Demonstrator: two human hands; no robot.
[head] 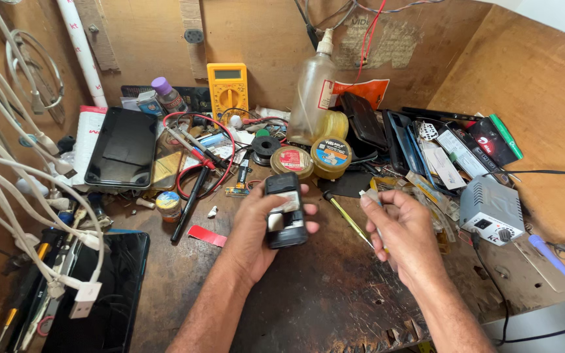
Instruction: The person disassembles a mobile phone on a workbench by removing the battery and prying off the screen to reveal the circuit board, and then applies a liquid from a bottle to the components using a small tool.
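Forearms, bare, enter from the bottom edge over a scarred wooden counter (335,294).
Far left: white charging cables (27,196); dark cracked tablet (99,294); black tablet, intact (122,147).
Rear centre: yellow digital multimeter (227,85); clear plastic squeeze bottle (313,91); two round flux tins (312,158).
Left hand (256,229): closed around a small black phone with its back opened (285,209), held above the counter's middle.
Right hand (403,232): closed on a thin yellow-handled screwdriver (348,219), tip near the phone.
Right: grey soldering station (492,209).
Step, judged: opening-up work; steady tip placement comes next.
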